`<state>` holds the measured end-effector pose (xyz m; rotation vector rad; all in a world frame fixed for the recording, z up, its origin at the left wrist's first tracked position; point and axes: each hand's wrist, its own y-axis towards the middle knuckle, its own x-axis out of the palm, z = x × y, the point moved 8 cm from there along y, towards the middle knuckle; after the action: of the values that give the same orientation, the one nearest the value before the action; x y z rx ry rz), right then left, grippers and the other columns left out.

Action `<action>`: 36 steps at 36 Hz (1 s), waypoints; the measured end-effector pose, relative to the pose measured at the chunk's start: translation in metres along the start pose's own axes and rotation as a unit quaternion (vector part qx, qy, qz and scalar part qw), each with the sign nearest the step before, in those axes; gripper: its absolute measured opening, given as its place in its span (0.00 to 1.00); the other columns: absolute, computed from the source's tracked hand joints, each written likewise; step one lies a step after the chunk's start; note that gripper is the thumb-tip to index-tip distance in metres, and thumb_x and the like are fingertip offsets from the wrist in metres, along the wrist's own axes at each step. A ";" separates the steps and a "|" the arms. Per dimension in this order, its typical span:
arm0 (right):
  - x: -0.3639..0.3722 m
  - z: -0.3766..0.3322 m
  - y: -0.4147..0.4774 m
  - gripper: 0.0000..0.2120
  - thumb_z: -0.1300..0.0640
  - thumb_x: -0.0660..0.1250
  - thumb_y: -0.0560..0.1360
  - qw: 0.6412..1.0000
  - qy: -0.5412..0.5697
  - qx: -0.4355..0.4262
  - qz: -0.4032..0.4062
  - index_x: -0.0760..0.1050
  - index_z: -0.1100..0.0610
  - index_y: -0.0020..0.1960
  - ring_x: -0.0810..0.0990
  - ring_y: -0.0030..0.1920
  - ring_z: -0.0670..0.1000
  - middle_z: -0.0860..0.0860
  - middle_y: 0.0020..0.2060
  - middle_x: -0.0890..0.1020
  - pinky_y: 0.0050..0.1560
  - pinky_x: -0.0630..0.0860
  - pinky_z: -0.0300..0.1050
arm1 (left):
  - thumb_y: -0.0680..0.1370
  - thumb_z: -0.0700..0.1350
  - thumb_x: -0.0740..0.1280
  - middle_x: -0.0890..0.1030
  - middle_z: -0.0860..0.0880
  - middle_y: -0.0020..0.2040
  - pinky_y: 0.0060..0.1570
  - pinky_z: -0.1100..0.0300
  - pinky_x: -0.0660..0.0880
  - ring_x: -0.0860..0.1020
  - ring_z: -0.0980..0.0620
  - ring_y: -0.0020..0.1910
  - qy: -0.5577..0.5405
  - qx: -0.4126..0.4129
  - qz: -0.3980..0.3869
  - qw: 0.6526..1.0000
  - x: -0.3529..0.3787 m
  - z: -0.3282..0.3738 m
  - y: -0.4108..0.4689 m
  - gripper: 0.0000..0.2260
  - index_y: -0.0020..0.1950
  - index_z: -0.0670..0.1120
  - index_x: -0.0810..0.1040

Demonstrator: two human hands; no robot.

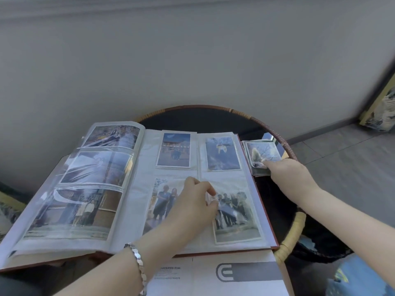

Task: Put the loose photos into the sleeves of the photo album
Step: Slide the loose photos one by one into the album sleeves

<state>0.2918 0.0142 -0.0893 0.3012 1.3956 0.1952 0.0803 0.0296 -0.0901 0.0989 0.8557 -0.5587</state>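
An open photo album (136, 189) lies on a round rattan-rimmed table (275, 133). Its left page holds three landscape photos in sleeves; its right page holds several portrait photos. My left hand (192, 201), wearing a silver bracelet, rests on the lower right page and pinches the sleeve edge at the top of a group photo (235, 218). To the right of the album sits a stack of loose photos (264, 155). My right hand (288, 174) reaches to that stack, fingertips on the near corner of the top photo, which curls up slightly.
A white printed sheet or envelope (224, 274) lies under the album's near edge. A grey wall stands behind the table. Patterned cushions show at the far right (382, 112) and lower right. Grey tiled floor lies to the right.
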 end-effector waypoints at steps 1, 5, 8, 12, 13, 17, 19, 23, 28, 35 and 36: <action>-0.003 0.002 -0.001 0.13 0.73 0.74 0.52 1.000 0.011 0.010 0.020 0.76 0.60 0.30 0.67 0.19 0.54 0.52 0.19 0.69 0.20 0.61 0.37 | 0.79 0.48 0.63 0.64 0.53 0.55 0.39 0.70 0.71 0.74 0.57 0.42 0.012 0.002 0.005 1.000 -0.001 0.002 0.000 0.06 0.54 0.49 0.73; -0.047 -0.006 -0.011 0.14 0.63 0.58 0.72 0.977 0.091 0.009 0.191 0.83 0.61 0.41 0.82 0.32 0.55 0.55 0.32 0.84 0.35 0.74 0.41 | 0.79 0.53 0.61 0.67 0.54 0.60 0.48 0.65 0.69 0.72 0.59 0.50 -0.027 0.004 0.046 0.999 -0.019 0.016 0.002 0.14 0.62 0.50 0.71; -0.079 -0.037 -0.025 0.14 0.60 0.59 0.78 0.945 0.129 -0.068 0.292 0.83 0.62 0.47 0.83 0.49 0.54 0.55 0.46 0.85 0.56 0.74 0.48 | 0.77 0.55 0.63 0.78 0.49 0.54 0.46 0.60 0.79 0.80 0.55 0.47 -0.287 -0.083 -0.011 0.954 -0.019 0.017 0.011 0.18 0.61 0.45 0.72; -0.092 -0.077 -0.041 0.10 0.61 0.63 0.77 0.922 0.156 -0.152 0.321 0.83 0.60 0.47 0.79 0.57 0.55 0.54 0.49 0.84 0.62 0.72 0.51 | 0.76 0.46 0.68 0.82 0.42 0.49 0.37 0.61 0.80 0.83 0.48 0.42 -0.499 -0.170 -0.039 0.849 -0.016 0.011 0.015 0.11 0.54 0.42 0.76; -0.089 -0.082 -0.042 0.09 0.62 0.64 0.75 0.921 0.172 -0.166 0.308 0.83 0.59 0.47 0.78 0.59 0.55 0.55 0.51 0.83 0.64 0.70 0.52 | 0.75 0.41 0.68 0.82 0.41 0.49 0.35 0.62 0.80 0.83 0.48 0.41 -0.516 -0.174 -0.013 0.839 -0.019 0.006 0.015 0.13 0.58 0.39 0.75; -0.071 -0.082 -0.032 0.14 0.65 0.60 0.72 0.917 0.322 -0.120 0.203 0.82 0.55 0.50 0.70 0.66 0.52 0.53 0.60 0.77 0.67 0.66 0.51 | 0.73 0.32 0.69 0.79 0.41 0.46 0.34 0.61 0.81 0.80 0.52 0.32 -0.500 -0.187 0.081 0.842 -0.031 -0.016 0.010 0.21 0.63 0.40 0.68; -0.065 -0.068 -0.026 0.21 0.67 0.58 0.70 0.879 0.454 0.001 0.144 0.77 0.45 0.53 0.72 0.62 0.45 0.48 0.64 0.73 0.63 0.71 0.44 | 0.73 0.31 0.69 0.79 0.42 0.42 0.36 0.60 0.81 0.79 0.53 0.27 -0.474 -0.174 0.108 0.856 -0.037 -0.022 0.008 0.20 0.61 0.41 0.69; -0.040 -0.069 -0.016 0.21 0.61 0.63 0.76 0.694 0.689 0.202 -0.045 0.64 0.45 0.65 0.76 0.57 0.45 0.48 0.62 0.74 0.62 0.74 0.48 | 0.72 0.30 0.69 0.78 0.40 0.43 0.31 0.62 0.80 0.80 0.47 0.32 -0.484 -0.168 0.128 0.849 -0.042 -0.028 0.000 0.14 0.54 0.39 0.72; -0.025 -0.074 -0.008 0.28 0.57 0.71 0.71 0.663 0.679 0.304 -0.082 0.64 0.50 0.67 0.81 0.47 0.49 0.49 0.50 0.79 0.58 0.76 0.55 | 0.71 0.31 0.71 0.81 0.39 0.43 0.33 0.62 0.80 0.83 0.48 0.34 -0.456 -0.149 0.090 0.873 -0.046 -0.037 -0.009 0.12 0.52 0.38 0.75; -0.037 -0.090 0.014 0.12 0.63 0.70 0.72 0.695 0.672 0.253 -0.037 0.75 0.47 0.48 0.80 0.53 0.52 0.54 0.51 0.80 0.51 0.79 0.45 | 0.71 0.59 0.69 0.76 0.52 0.54 0.47 0.60 0.70 0.74 0.54 0.52 -0.027 -0.106 0.126 0.986 -0.088 -0.062 -0.026 0.17 0.53 0.49 0.73; -0.039 -0.090 0.017 0.12 0.63 0.70 0.72 0.700 0.669 0.248 -0.028 0.75 0.47 0.47 0.79 0.54 0.53 0.54 0.51 0.81 0.51 0.79 0.46 | 0.71 0.60 0.69 0.71 0.51 0.59 0.51 0.60 0.69 0.72 0.53 0.57 -0.017 -0.114 0.131 0.985 -0.091 -0.066 -0.029 0.22 0.59 0.50 0.71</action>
<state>0.1974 0.0268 -0.0606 0.6185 2.9436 -0.0744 -0.0273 0.0634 -0.0619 -0.0077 0.8517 -0.2142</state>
